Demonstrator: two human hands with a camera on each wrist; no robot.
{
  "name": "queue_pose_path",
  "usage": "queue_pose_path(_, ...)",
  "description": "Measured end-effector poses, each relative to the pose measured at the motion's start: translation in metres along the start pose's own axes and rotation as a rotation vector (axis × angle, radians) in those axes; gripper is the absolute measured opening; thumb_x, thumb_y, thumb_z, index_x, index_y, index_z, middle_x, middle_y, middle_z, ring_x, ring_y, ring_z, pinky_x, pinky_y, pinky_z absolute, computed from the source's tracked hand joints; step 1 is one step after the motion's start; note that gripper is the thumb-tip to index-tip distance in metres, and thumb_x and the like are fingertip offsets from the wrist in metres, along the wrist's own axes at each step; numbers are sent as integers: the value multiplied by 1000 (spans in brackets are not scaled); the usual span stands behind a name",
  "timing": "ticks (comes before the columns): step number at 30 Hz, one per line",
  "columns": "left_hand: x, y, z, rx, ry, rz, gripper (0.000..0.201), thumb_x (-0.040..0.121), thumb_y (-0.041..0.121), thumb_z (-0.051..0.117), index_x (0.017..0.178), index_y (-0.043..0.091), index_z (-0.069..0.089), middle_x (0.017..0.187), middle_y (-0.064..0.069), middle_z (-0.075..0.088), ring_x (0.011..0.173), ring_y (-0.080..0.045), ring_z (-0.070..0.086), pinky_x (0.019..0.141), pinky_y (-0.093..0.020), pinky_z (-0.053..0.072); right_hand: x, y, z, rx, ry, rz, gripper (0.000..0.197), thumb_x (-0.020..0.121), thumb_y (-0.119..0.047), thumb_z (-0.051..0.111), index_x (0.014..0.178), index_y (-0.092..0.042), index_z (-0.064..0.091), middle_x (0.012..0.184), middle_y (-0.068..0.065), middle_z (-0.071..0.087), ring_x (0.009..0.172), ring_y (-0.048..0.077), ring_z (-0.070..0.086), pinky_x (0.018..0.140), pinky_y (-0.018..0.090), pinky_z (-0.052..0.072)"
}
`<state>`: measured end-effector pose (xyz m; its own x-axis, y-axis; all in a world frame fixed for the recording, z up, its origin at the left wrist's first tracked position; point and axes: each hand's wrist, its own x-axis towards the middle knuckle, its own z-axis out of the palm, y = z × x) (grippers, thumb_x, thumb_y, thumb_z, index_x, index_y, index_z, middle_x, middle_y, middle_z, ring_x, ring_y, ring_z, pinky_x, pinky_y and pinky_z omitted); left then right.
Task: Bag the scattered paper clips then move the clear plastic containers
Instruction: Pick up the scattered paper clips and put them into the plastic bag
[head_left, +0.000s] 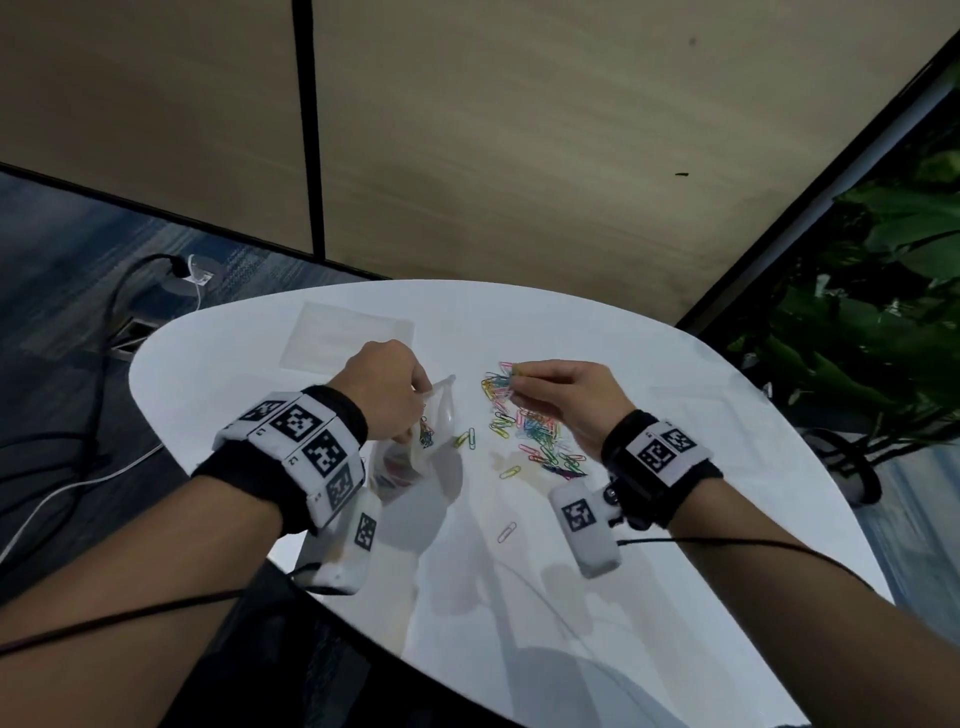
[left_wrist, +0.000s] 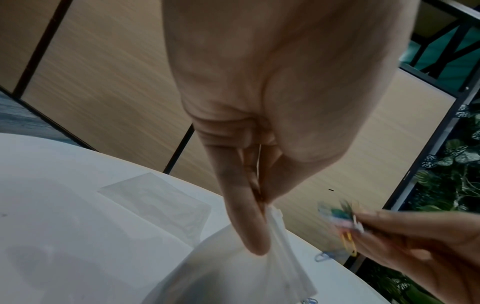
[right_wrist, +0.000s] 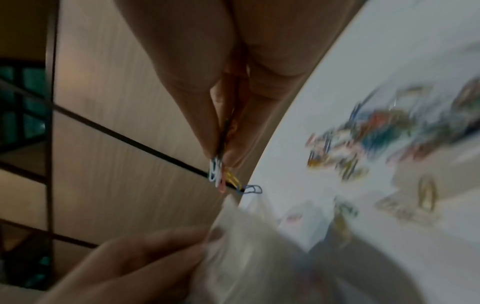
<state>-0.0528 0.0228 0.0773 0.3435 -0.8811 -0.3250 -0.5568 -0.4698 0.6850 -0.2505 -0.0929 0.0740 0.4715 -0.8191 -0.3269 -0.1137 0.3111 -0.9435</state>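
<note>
1. The white table (head_left: 675, 467) carries everything; a flat clear sleeve (head_left: 347, 335) lies at its far side, untouched. Whether this is one of the containers I cannot tell.
2. The left hand (head_left: 387, 387) pinches the top edge of a clear plastic bag (head_left: 415, 452) between thumb and fingers, so the bag hangs open over the table with some clips already inside. The film is soft and limp, so I judge the rim is the place to hold it.
3. The right hand (head_left: 563, 397) pinches a small bunch of clips (right_wrist: 221, 174) at its fingertips, just beside the bag mouth.
4. The loose paper clips (head_left: 535, 431) lie in a heap under the right hand, with a few strays nearer. They are light, thin and likely slippery, so best taken by fingertip pinch.
</note>
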Motion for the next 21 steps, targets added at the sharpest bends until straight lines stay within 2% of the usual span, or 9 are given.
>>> queue_pose_path(3, -2, 2, 3, -37, 0, 7, 20, 94, 7, 59, 99, 10, 77, 76, -10, 78, 63, -21, 76, 77, -38, 64, -17, 3, 32, 33, -119, 41, 15, 79, 10, 70, 93, 7, 70, 86, 14, 72, 75, 20, 72, 75, 23, 59)
queue_pose_path(7, -6, 4, 3, -68, -13, 1, 17, 93, 5, 60, 96, 10, 76, 75, -12, 78, 61, -21, 77, 74, -38, 65, -18, 23, 58, -292, -121, -67, 12, 76, 5, 76, 85, -4, 75, 81, 13, 73, 73, 19, 71, 80, 29, 60)
queue_pose_path(10, -6, 5, 2, -107, -9, -15, 19, 93, 0, 59, 98, 6, 76, 80, -13, 77, 62, -21, 77, 75, -39, 65, -13, 30, 65, -560, -32, -169, 13, 72, -3, 81, 85, -7, 77, 73, 1, 72, 60, 2, 64, 61, 12, 51)
queue_pose_path(11, -6, 5, 2, -120, -6, -18, 20, 93, -1, 58, 101, 5, 75, 84, -13, 77, 63, -22, 77, 75, -39, 65, -12, 31, 67, -624, -20, -191, 13, 71, -5, 82, 83, -8, 78, 70, -2, 71, 57, 0, 62, 58, 10, 49)
queue_pose_path(14, -7, 8, 1, -134, -8, -13, 22, 95, 0, 56, 109, 4, 73, 89, -11, 74, 65, -23, 77, 74, -39, 65, -8, 30, 68, -787, -51, -252, 7, 73, -9, 80, 79, -11, 78, 68, 0, 72, 61, 9, 66, 64, 19, 56)
queue_pose_path(18, -8, 7, -3, -117, -4, -11, 23, 97, 1, 54, 110, 4, 73, 79, -6, 71, 67, -23, 77, 75, -38, 65, -3, 29, 72, -985, -108, -340, 17, 75, -9, 76, 90, -13, 79, 85, 1, 76, 73, 10, 67, 70, 16, 50)
queue_pose_path(21, -9, 3, -4, -95, -3, -6, 28, 96, -2, 50, 111, 4, 73, 76, -4, 71, 65, -21, 77, 73, -35, 65, -2, 28, 79, -1081, -120, -387, 18, 72, -16, 78, 90, -13, 79, 84, 2, 76, 75, 13, 67, 70, 18, 49)
